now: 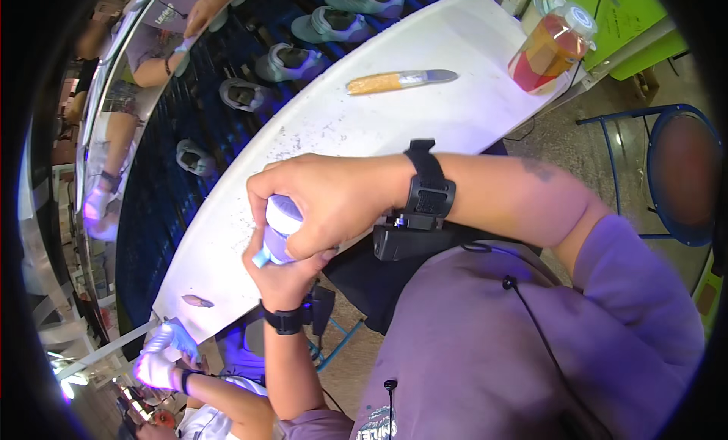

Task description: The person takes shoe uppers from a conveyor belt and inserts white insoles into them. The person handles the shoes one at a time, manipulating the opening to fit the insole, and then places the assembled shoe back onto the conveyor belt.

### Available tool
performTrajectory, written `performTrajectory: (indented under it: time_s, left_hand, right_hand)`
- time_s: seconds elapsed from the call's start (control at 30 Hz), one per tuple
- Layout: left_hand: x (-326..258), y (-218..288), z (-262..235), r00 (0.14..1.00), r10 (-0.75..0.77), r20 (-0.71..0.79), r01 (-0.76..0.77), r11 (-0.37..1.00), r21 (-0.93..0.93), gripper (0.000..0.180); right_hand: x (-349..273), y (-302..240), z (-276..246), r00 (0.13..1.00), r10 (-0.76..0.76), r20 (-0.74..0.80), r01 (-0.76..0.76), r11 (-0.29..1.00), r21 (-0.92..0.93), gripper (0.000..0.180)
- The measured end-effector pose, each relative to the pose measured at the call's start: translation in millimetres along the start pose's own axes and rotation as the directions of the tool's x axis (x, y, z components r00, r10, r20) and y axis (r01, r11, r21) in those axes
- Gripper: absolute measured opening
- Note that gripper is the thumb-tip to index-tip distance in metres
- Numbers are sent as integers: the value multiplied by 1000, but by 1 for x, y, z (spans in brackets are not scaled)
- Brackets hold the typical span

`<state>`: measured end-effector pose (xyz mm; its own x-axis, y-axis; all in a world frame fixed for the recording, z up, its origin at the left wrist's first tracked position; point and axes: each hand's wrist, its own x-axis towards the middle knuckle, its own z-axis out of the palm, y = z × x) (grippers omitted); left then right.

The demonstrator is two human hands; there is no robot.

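Both my hands are wrapped around a small rounded object with a bright white band and a darker top, which looks like a lidded bottle or jar. My right hand comes from the right and curls its fingers over the upper part. From below, my left hand closes around the lower part. A little light-blue piece shows by the left thumb or finger. Most of the object is covered by my fingers, so its exact kind cannot be made out. The hands are over the white tabletop.
A knife with a tan wrapped handle lies farther up the table. A drink bottle stands at the far right corner. Pale shoes sit on a dark conveyor to the left. A co-worker's gloved hand is lower left; a blue stool stands right.
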<state>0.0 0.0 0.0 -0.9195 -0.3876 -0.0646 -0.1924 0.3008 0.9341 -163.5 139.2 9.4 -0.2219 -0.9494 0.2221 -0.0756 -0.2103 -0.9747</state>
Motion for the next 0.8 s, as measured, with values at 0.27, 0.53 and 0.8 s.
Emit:
performTrajectory:
  time_s: [0.27,0.53,0.8]
  left_hand:
    - [-21,-37,17,985,-30,-168,-16,963,-271,69]
    - [26,50,34,988,152,-26,-128,902,413,50]
    - [63,92,63,945,305,121,-296,632,716,61]
  right_hand:
    - [-11,52,6,935,-29,-352,262,725,636,57]
    - [-20,-12,-23,997,55,-60,-45,986,162,74]
    - [-31,-9,-59,952,46,-302,0,989,151,65]
